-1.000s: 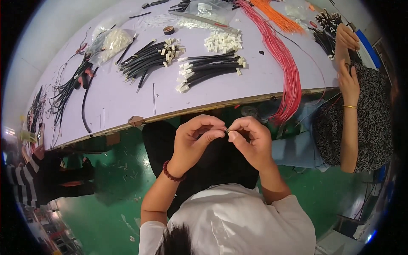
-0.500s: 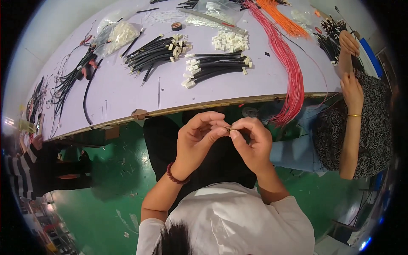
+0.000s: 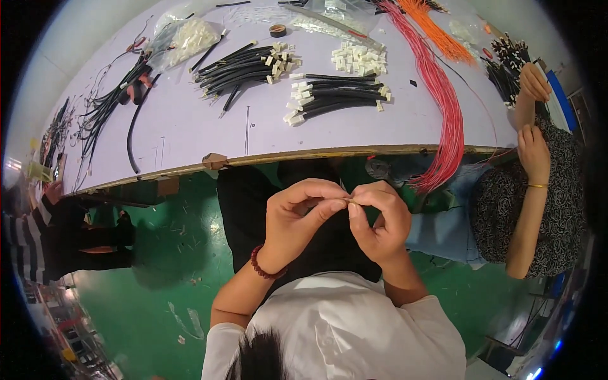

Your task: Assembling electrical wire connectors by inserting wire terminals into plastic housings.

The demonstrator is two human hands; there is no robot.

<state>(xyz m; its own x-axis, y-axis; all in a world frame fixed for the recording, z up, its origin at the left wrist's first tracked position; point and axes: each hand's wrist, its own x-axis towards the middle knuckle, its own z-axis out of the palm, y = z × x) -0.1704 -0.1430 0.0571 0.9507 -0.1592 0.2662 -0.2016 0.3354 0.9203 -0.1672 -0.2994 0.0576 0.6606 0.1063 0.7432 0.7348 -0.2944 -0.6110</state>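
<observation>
Both hands meet in front of my lap, just off the table's near edge. My left hand (image 3: 294,218), with a dark red bead bracelet (image 3: 263,266) on its wrist, is closed in a pinch. Thumb and forefinger of my right hand (image 3: 383,221) press together right beside it. Between the fingertips shows a sliver of a thin, small brownish piece (image 3: 348,200), mostly hidden by the fingers and too small to name. Beyond the hands on the table lies a bundle of black sleeved cables (image 3: 342,97) with white connectors at both ends.
The pale table (image 3: 196,139) also bears another black cable pile (image 3: 237,66), loose white connectors (image 3: 359,59), a tape roll (image 3: 277,30), red wires (image 3: 443,114) hanging over the edge and orange wires (image 3: 434,31). Co-workers stand at right (image 3: 535,152) and far left (image 3: 57,190).
My view has shifted slightly, so the table's things sit further right. My hands stay together in the pinch, a little lower in view, and slightly more of the thin piece shows.
</observation>
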